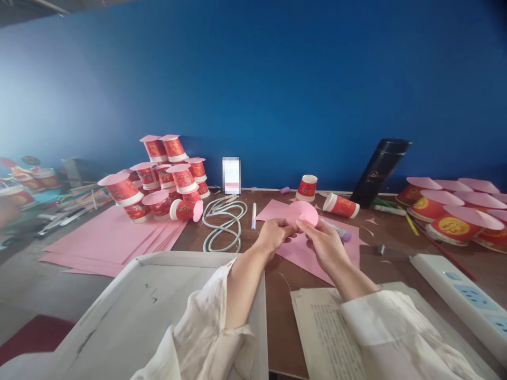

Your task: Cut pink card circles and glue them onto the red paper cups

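A round pink paper disc (302,213) is held up over the table between both hands. My left hand (276,235) pinches its lower left edge, and my right hand (322,240) grips it from the lower right, thumb on top. Below the hands lies a pink paper sheet (303,259). Just behind the disc, a red cup (307,188) stands upright, and another red cup (341,205) lies on its side to the right. A purple-capped item, partly hidden, is beside my right hand.
Red cups with pink tops (184,179) are stacked at the left behind pink sheets (95,235); more (455,224) stand at the right. A coiled cable (224,224), black bottle (382,171), power strip (463,301) and printed pages (328,332) also lie around the hands.
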### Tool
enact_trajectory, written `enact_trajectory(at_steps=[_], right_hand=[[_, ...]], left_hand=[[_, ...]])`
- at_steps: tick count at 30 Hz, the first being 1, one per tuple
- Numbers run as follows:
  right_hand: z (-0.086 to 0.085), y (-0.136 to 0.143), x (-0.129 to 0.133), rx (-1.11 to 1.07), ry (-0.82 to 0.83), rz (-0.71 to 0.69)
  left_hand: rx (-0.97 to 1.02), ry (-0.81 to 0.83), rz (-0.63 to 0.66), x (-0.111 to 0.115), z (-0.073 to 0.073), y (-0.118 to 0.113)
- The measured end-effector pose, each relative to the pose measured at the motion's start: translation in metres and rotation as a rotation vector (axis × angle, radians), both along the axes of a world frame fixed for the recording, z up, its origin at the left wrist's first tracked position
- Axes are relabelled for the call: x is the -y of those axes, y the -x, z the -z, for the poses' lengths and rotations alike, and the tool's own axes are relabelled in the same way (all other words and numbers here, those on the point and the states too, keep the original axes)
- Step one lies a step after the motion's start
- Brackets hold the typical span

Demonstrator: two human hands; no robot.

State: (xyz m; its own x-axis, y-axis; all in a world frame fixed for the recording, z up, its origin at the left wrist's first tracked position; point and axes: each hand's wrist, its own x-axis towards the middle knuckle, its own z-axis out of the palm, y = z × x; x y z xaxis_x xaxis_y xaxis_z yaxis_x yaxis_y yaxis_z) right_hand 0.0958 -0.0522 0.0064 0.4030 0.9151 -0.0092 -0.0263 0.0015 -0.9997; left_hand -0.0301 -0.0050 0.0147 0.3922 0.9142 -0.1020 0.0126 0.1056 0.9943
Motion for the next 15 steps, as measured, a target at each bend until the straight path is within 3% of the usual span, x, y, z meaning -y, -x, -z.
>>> enact_trajectory(at_steps=[7, 15], right_hand=[[0.0078, -0.0052, -0.0051, 0.093, 0.025, 0.095], [-0.0012, 0.0018, 0.0008, -0.035, -0.019, 0.017]], left_hand=[[-0.040, -0.027, 0.024, 0.0018, -0.0007, 0.0016], [-0.012, -0.001, 0.041, -0.0002, 0.0031, 0.0023]])
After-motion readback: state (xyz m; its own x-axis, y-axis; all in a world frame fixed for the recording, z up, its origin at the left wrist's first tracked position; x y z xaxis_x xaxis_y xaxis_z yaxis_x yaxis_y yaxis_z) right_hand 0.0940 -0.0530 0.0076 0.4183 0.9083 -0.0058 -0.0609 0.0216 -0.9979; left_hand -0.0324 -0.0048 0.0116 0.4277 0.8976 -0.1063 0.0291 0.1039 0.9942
